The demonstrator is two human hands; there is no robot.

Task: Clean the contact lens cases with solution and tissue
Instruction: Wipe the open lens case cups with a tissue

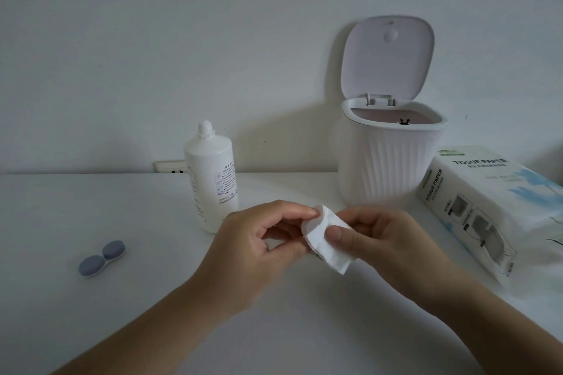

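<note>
Folded tissue (327, 240) pinched between both grips over mid-counter — left hand (262, 248) at one edge, right hand (380, 240) thumb on top, likely readying a wipe. Lens case (102, 258) capped near left edge. Solution bottle (210, 179) closed; bin (393, 158) lid up — contents unseen.

Plain white wall (152, 39) behind, dim flat light, room looked greyish. White tabletop (76, 207) ran right up to the wall. Wall socket (170, 167) sat just above the table's back edge, left of centre. Soft shadows fell on wall & table. No window in sight.
</note>
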